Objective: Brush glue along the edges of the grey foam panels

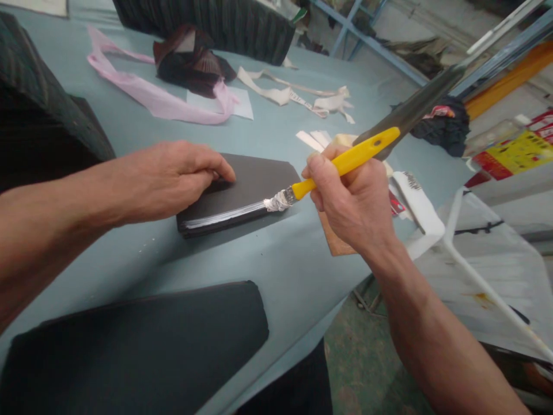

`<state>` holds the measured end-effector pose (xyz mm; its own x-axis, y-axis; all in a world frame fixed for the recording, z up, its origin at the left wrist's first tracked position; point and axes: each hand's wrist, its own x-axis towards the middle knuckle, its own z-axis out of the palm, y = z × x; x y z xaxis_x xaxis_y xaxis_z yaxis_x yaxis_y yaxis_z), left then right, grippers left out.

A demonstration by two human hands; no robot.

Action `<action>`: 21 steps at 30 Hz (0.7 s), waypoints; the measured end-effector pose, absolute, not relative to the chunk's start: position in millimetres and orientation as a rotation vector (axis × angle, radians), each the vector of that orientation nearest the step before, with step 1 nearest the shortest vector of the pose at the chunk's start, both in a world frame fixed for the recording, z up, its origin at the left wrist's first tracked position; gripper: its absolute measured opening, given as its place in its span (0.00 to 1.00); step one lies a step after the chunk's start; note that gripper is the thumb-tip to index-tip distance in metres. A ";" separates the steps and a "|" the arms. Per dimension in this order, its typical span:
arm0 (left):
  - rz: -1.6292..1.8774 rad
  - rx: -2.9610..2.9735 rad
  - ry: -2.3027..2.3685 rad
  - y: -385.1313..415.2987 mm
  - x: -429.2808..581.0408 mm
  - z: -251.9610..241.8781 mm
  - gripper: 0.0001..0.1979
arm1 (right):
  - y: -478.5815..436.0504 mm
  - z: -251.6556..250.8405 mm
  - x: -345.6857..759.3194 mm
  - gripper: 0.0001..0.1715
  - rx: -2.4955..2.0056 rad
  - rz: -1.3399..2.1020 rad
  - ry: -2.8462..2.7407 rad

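Note:
A stack of dark flat pieces [259,173] with angled corners lies on the table, and a white wet-looking coat runs along its near edge. My left hand [185,176] presses on top of the stack, its fingers bent and close together; what is under the fingertips is hidden. In my right hand [352,196] is a yellow-handled paintbrush [367,151], gripped between thumb and fingers. White paste covers the bristles, which touch the right part of the stack's near edge. Closer to me lies another dark piece [142,351] of similar shape.
Tall dark stacks stand at left [38,104] and at the back [207,26]. Pink cloth [142,95] and pale strips [276,92] lie beyond the hands. A grey metal arm [415,106] slants above the right side. Beyond the table's right edge is a white-framed translucent panel [496,276].

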<state>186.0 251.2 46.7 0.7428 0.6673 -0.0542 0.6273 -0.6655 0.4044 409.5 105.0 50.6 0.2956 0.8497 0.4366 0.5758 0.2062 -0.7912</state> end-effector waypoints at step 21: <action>0.215 2.599 0.821 242.7 183.5 41.9 0.27 | 100.8 64.3 454.2 0.18 -1.742 -0.070 -1.376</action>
<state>183.5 242.7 41.9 0.8150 0.5789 0.0245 0.5166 -0.7452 0.4217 454.2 100.8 64.3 0.3824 0.7549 0.5329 0.8052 0.0106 -0.5929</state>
